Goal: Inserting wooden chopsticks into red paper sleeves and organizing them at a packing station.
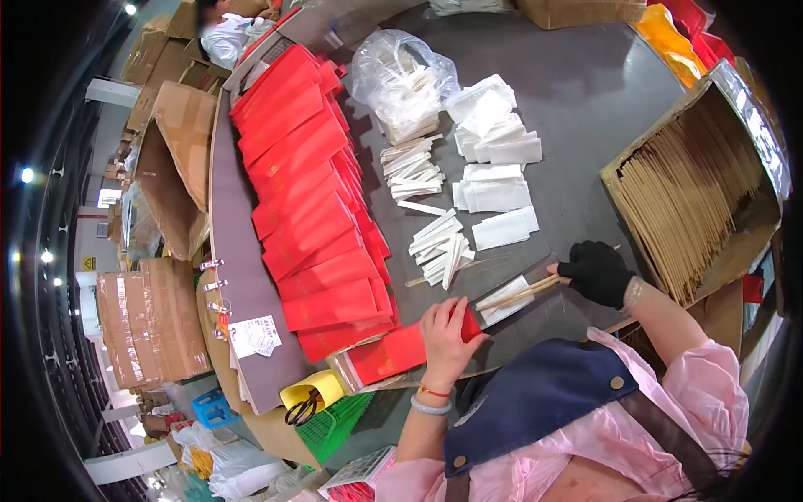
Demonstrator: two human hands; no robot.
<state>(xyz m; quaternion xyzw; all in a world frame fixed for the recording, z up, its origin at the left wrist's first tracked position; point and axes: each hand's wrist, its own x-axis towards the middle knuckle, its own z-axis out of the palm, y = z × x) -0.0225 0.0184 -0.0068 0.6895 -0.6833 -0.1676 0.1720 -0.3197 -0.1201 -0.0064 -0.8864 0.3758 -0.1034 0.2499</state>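
My left hand (450, 339), bare, lies with its fingers stretched across a long red paper sleeve (389, 350), thumb at the sleeve's near right end. In a black fingerless glove, my right hand (595, 274) pinches the right ends of a pair of wooden chopsticks (523, 293). Their left ends lie over a folded white napkin (500, 303) at the sleeve's right end; whether they reach inside I cannot tell. Beyond my hands are narrow white paper packets (452, 255) and stacked white napkins (504, 227). A long overlapping row of red paper sleeves (309, 209) lies to the left.
An open cardboard box (615, 188) packed with wooden chopsticks stands at the right. A clear plastic bag (376, 63) holds more white packets. Scissors (303, 408) sit in a yellow holder (322, 386) at the near left edge. A co-worker (224, 38) is at the far left.
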